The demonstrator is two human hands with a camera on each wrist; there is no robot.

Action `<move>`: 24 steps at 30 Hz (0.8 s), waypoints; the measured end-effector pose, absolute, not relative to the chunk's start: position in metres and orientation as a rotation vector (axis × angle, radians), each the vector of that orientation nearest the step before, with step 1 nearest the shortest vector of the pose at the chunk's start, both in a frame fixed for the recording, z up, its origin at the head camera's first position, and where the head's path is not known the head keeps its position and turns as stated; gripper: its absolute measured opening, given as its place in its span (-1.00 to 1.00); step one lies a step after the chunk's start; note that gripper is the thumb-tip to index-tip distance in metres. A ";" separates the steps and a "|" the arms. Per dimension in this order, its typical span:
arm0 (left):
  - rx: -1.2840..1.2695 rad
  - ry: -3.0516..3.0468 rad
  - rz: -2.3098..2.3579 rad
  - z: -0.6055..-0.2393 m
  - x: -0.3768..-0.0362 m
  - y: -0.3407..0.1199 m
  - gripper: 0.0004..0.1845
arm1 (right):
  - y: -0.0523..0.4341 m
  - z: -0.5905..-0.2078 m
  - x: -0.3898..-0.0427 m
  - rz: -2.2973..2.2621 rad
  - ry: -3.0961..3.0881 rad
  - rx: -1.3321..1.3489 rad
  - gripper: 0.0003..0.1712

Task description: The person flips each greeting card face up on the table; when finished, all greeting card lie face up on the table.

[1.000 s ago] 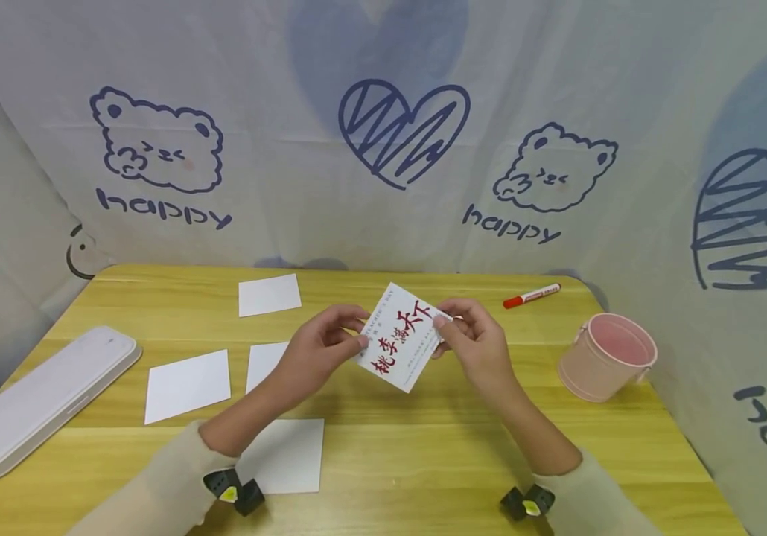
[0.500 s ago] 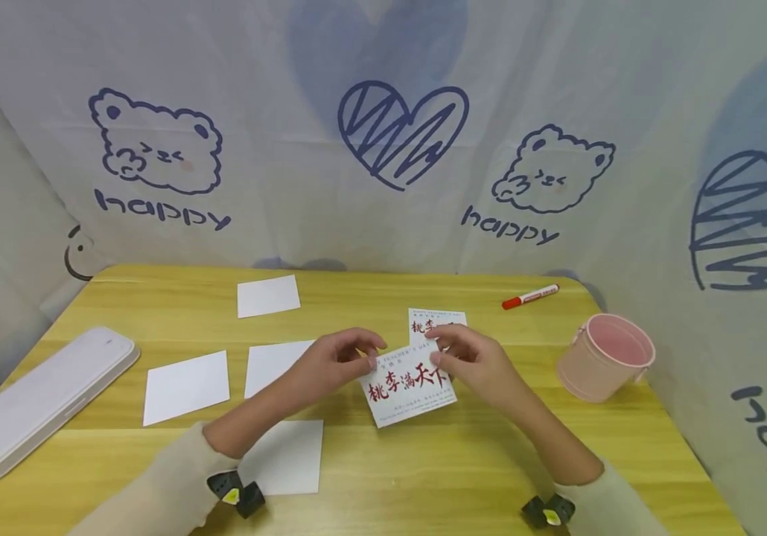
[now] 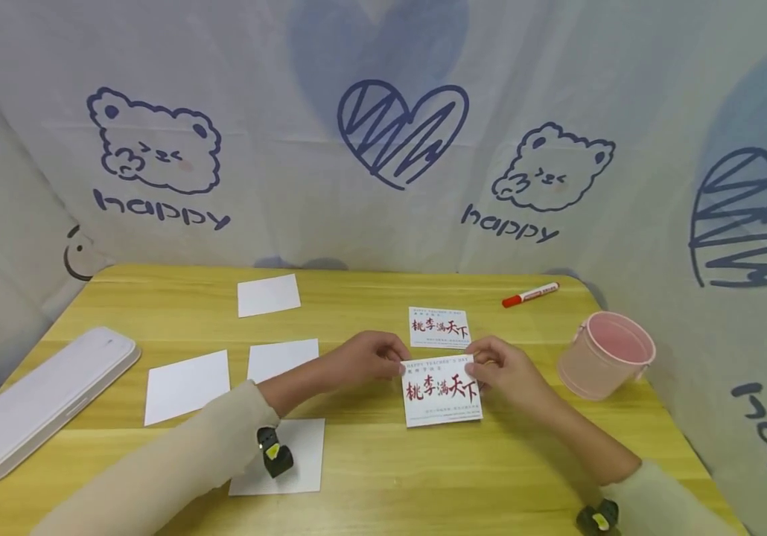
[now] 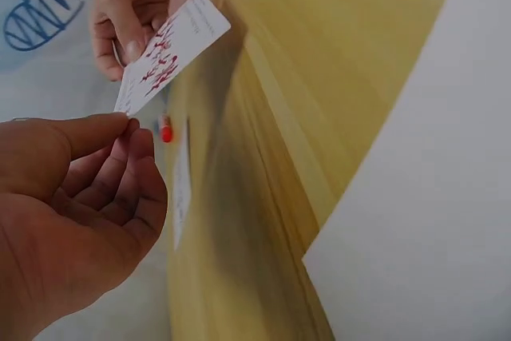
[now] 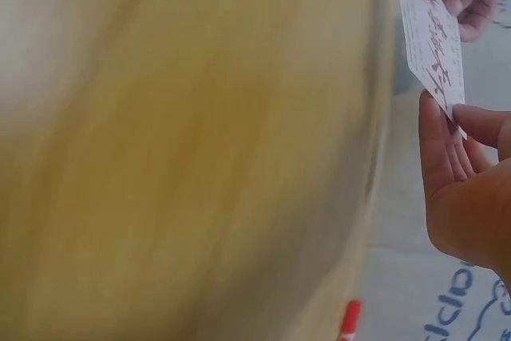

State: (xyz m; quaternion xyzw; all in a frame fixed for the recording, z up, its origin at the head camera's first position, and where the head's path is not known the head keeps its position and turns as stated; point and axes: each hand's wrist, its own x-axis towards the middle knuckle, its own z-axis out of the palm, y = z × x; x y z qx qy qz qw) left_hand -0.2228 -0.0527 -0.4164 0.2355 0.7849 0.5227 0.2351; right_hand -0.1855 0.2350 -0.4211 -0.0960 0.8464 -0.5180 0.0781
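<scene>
A white greeting card (image 3: 442, 402) with large red Chinese characters is held face up above the table, its lettering upright in the head view. My left hand (image 3: 371, 359) pinches its upper left corner between thumb and fingers. At the upper right corner, my right hand (image 3: 505, 371) pinches it the same way. Both wrist views show the card (image 4: 172, 57) stretched between the two hands, tilted and off the wood. Just behind it, a second card (image 3: 437, 327) of the same print lies flat on the table.
Several blank white cards (image 3: 187, 385) lie at the left and centre-left of the yellow wood table (image 3: 383, 476). A long white case (image 3: 48, 402) lies at the left edge. A red marker (image 3: 531, 295) and a pink bucket (image 3: 606, 356) are at the right. A printed curtain (image 3: 276, 164) hangs behind.
The held card has turned from slanted to level and shifted right. Both hands moved right with it. The second card behind, hidden one second ago, now shows fully.
</scene>
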 end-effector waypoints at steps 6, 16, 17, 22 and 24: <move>0.763 2.236 1.224 -0.426 -0.240 -0.033 -0.87 | 0.247 -0.433 -0.195 -1.394 2.578 -0.198 -0.72; 0.853 2.519 0.861 -0.433 -0.262 -0.016 -0.86 | 0.255 -0.445 -0.217 -1.116 2.778 -0.237 -0.77; 0.848 2.531 0.837 -0.433 -0.263 -0.015 -0.87 | 0.254 -0.445 -0.218 -1.105 2.783 -0.244 -0.77; 0.856 2.568 0.768 -0.431 -0.262 -0.014 -0.90 | 0.253 -0.447 -0.223 -1.065 2.808 -0.259 -0.79; 0.855 2.581 0.744 -0.430 -0.262 -0.013 -0.91 | 0.253 -0.447 -0.224 -1.050 2.817 -0.259 -0.79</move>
